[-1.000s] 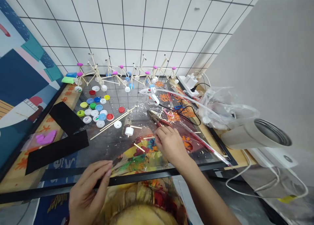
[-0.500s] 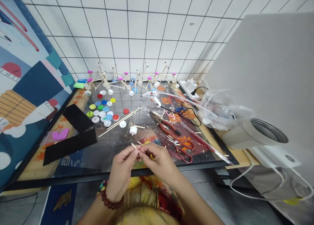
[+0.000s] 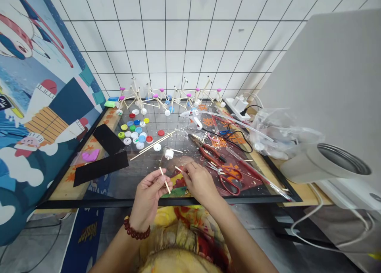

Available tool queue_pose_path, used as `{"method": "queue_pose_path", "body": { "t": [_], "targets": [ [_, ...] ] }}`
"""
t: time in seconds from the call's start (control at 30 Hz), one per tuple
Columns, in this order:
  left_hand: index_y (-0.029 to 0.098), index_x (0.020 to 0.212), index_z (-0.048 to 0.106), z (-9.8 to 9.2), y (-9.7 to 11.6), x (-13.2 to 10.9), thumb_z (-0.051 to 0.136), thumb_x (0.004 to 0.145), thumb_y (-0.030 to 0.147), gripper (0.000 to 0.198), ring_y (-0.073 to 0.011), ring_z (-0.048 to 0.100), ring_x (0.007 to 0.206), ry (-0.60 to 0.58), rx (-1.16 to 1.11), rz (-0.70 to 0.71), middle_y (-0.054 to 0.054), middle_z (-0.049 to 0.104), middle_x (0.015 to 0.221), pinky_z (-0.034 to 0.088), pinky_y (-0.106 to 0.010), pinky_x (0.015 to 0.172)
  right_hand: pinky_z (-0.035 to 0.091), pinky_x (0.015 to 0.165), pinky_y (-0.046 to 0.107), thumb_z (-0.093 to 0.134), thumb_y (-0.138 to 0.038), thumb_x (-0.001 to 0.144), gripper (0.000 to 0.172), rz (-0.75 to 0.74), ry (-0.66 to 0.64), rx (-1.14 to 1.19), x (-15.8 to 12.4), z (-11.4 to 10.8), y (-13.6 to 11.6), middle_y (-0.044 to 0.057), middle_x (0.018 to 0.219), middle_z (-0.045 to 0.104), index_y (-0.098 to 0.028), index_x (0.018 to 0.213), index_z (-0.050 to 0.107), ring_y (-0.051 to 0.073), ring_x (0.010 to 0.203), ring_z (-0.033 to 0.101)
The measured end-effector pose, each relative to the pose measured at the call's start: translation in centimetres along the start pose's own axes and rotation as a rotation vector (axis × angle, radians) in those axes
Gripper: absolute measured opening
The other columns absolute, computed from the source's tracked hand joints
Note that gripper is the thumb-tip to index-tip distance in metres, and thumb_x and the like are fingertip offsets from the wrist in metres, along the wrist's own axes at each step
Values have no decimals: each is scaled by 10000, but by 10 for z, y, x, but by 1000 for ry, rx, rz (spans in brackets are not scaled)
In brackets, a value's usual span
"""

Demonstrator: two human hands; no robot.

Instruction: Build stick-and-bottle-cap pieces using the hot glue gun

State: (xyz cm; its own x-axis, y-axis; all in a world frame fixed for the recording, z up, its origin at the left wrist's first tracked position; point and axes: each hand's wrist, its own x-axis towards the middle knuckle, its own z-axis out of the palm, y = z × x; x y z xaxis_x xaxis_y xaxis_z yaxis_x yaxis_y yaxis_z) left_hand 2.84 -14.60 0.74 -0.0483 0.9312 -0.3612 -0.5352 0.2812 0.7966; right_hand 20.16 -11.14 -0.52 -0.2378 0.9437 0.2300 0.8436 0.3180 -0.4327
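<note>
My left hand [image 3: 153,189] pinches a short pale wooden stick [image 3: 165,181] between thumb and fingers, the stick tilted upward to the left. To its right, my right hand [image 3: 198,181] is closed on another short stick, whose tip [image 3: 177,168] pokes out past the fingertips. The two hands are apart, over the front part of the dark table [image 3: 119,189]. Just beyond them stands a white cap piece [image 3: 169,154] with a thin stick reaching out from it. Long wooden sticks [image 3: 153,145] and a loose white cap [image 3: 157,147] lie left of that piece.
Coloured bottle caps [image 3: 137,130] lie at the left, near black strips [image 3: 101,171] and pink clay [image 3: 90,155]. Pliers [image 3: 208,150], red-handled scissors [image 3: 228,177] and a glue gun [image 3: 193,117] are at the right. Stick frames [image 3: 137,96] line the back wall. A grey can [image 3: 327,161] stands far right.
My hands have moved apart, the right one drawing away to the right with its stick. The left hand has turned so that its stick shows more fully. The view has shifted left.
</note>
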Motion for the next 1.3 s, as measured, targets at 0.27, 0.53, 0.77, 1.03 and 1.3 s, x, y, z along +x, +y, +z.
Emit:
{"method": "queue_pose_path", "body": {
  "t": [0.27,0.53,0.77,1.03,1.3],
  "targets": [
    [153,860,699,9,-6,11,846,619,308,322,-128,647,637,-99,265,97,-11,674,728,541,-250,635,490,760,309,534,-205,911,198,6,160,363,-12,17,6,63,897,669,-177,1089,616,194,835,624],
    [210,988,715,0,2,21,578,869,276,193,-140,607,681,-220,1191,623,-28,653,787,469,-242,630,458,780,297,506,-221,922,134,67,216,413,-17,13,1,49,881,634,-196,881,631,184,858,590],
    [221,887,729,0,9,20,487,919,225,244,-184,647,801,-250,1811,834,-50,692,870,458,-265,654,450,700,260,555,-298,907,140,175,369,681,-16,7,6,5,793,614,-201,844,634,141,722,553],
    [124,1036,729,47,97,104,434,904,216,336,-233,664,960,-72,1875,767,-83,735,999,454,-317,848,472,795,300,536,-313,935,161,192,569,828,-22,4,11,29,884,644,-207,910,653,165,842,598],
    [125,893,764,83,87,184,603,736,174,230,-301,680,890,-111,2163,406,-211,734,933,475,-345,769,477,827,321,540,-304,940,137,215,657,852,-27,4,14,39,902,637,-210,911,635,173,873,599]
  ]
}}
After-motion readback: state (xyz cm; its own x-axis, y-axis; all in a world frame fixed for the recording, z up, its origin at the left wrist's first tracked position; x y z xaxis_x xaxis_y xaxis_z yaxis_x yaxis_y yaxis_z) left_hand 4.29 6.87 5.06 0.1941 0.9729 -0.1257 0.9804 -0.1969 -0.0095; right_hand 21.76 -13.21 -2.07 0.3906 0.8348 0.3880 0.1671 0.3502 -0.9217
